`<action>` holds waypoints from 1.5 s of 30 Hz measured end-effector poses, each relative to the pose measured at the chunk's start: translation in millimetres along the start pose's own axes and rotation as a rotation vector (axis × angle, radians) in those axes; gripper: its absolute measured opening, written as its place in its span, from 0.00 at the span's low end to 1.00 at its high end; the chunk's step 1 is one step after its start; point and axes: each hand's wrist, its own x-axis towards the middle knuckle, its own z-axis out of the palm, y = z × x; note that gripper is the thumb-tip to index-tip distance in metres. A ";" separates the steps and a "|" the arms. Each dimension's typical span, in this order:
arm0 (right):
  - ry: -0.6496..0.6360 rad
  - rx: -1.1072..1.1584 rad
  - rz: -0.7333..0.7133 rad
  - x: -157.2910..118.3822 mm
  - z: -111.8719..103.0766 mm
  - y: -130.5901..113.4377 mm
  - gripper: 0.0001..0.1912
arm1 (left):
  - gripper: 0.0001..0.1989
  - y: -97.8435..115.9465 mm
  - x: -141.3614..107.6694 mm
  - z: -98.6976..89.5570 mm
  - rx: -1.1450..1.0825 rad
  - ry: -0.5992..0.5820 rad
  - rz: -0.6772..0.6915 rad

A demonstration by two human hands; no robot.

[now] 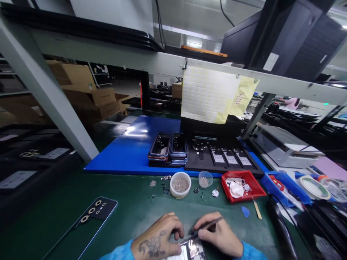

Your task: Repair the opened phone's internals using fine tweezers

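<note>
At the bottom centre an opened phone [189,250] lies on the green mat, its inner parts showing. My left hand [161,236] rests at its left side, fingers curled over the upper left edge; whether the fingertips pinch anything is hidden. In my right hand [218,233] a dark thin tool, like tweezers [210,224], is held between thumb and fingers, its tip pointing left over the phone's top edge. Beyond the hands stand a white round tub [180,185] of tiny metal pieces and a small clear cup [205,179].
A phone back panel [101,211] lies at left. Stacked phone frames [159,146] stand on a blue board [116,155], beside a black tray [200,164]. At right are a red bin [244,186], a blue bin [287,191], a blue pick [245,211] and a black cylindrical tool [282,227].
</note>
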 end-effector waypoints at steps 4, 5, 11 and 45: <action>-0.089 0.052 -0.019 6.0 6.4 -1.0 0.12 | 0.15 0.8 -5.6 -6.3 0.060 -0.054 -0.058; -0.145 0.075 -0.008 9.6 7.6 -3.0 0.12 | 0.15 0.0 -5.4 -5.6 0.062 -0.048 -0.070; -0.257 0.086 0.046 27.1 14.8 -8.8 0.13 | 0.16 -9.2 -1.6 4.0 0.030 -0.010 -0.058; -0.114 -0.014 0.009 14.0 16.7 -4.3 0.09 | 0.06 -11.5 -10.8 18.1 0.064 0.113 0.001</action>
